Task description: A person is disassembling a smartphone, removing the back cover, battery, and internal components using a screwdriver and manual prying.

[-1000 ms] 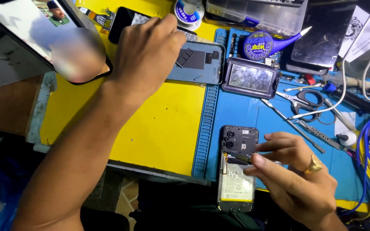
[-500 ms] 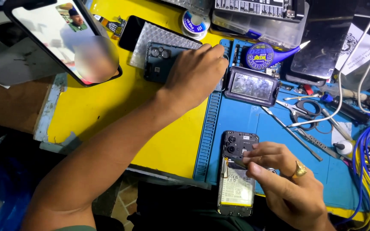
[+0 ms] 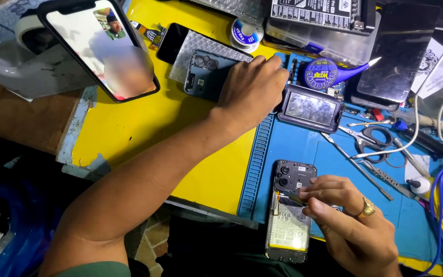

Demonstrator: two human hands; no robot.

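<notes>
The right hand (image 3: 355, 231) is pinching a thin tool at the opened phone (image 3: 289, 215) on the blue surface; best kept shallow. The left hand (image 3: 252, 90) is lying loosely open on the blue back cover (image 3: 206, 74)

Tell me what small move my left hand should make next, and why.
Probably draw the left hand back toward the opened black phone with its battery exposed. It rests on the blue-grey phone back cover on the yellow mat, while only the right hand works at the opened phone, which nothing else steadies.
</notes>
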